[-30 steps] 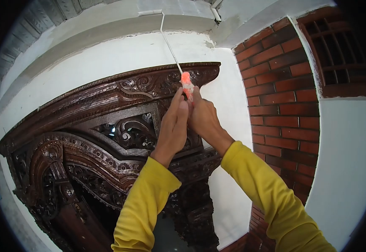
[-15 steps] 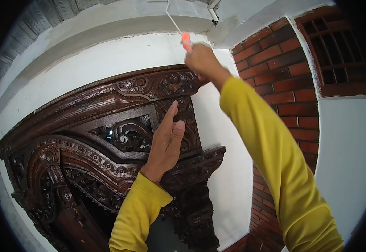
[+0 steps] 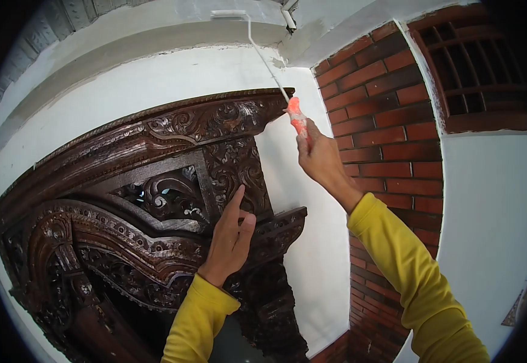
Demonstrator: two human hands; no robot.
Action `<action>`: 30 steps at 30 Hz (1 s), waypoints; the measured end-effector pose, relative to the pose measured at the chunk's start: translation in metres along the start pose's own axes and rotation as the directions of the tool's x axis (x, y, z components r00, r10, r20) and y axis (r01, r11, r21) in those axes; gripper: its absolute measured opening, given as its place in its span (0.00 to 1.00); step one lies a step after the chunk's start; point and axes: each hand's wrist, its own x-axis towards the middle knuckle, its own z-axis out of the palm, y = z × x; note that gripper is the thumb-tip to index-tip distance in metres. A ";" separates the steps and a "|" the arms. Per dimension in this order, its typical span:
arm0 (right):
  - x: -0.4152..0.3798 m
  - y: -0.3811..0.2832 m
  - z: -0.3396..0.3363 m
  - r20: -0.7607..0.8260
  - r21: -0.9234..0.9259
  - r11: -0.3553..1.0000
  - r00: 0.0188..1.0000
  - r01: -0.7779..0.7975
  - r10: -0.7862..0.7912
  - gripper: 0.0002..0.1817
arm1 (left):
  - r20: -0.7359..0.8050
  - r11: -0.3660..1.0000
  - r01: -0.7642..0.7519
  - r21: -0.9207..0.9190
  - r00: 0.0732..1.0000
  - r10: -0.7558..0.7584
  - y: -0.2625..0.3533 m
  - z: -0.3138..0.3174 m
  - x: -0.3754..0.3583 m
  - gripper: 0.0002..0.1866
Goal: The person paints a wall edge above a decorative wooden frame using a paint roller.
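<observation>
R hand point(image 3: 321, 158) grips paint roller point(image 3: 267, 60) on grey beam point(image 3: 154, 33) above carved wood point(image 3: 154, 157); L hand point(image 3: 230, 239) open

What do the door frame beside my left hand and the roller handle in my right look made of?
The door frame looks like dark, glossy varnished hardwood: deep carved scrolls with highlights. The roller handle looks like orange plastic, smeared with white paint, on a thin white-coated rod, probably metal. The right hand grips it; the left hand is open.

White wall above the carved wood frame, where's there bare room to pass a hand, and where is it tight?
Bare patches: the white wall between the carved frame and the grey beam; the white strip between frame and brick wall. Crowded: the upper part of that strip, where the right hand grips the roller handle; the left hand is at the carvings.
</observation>
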 end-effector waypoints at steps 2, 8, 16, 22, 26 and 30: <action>0.003 0.000 -0.004 0.001 -0.019 1.000 1.000 0.014 -0.014 0.17 | -0.030 1.000 -0.015 0.006 0.999 0.015 -0.006 0.001 -0.002 0.34; 0.100 -0.010 0.003 0.019 -0.059 0.997 0.998 0.054 -0.053 0.16 | -0.031 0.999 -0.035 0.008 0.999 0.035 -0.019 0.013 0.002 0.33; 0.115 -0.004 0.019 0.066 -0.014 1.000 0.998 0.019 -0.018 0.15 | 0.069 0.995 0.082 -0.064 0.995 -0.077 -0.014 0.035 -0.016 0.31; 0.006 0.035 0.004 0.000 -0.019 0.998 0.998 0.056 -0.056 0.19 | 0.065 0.997 0.065 -0.035 0.996 -0.063 -0.027 0.041 -0.035 0.31; -0.007 0.043 -0.017 -0.074 -0.027 0.999 0.997 -0.022 0.020 0.18 | 0.050 0.994 0.100 -0.041 0.994 -0.098 -0.026 0.037 -0.044 0.32; 0.033 0.061 -0.030 -0.030 -0.072 0.997 0.999 -0.038 0.036 0.17 | 0.039 0.996 0.091 -0.015 0.995 -0.090 -0.034 0.036 -0.047 0.33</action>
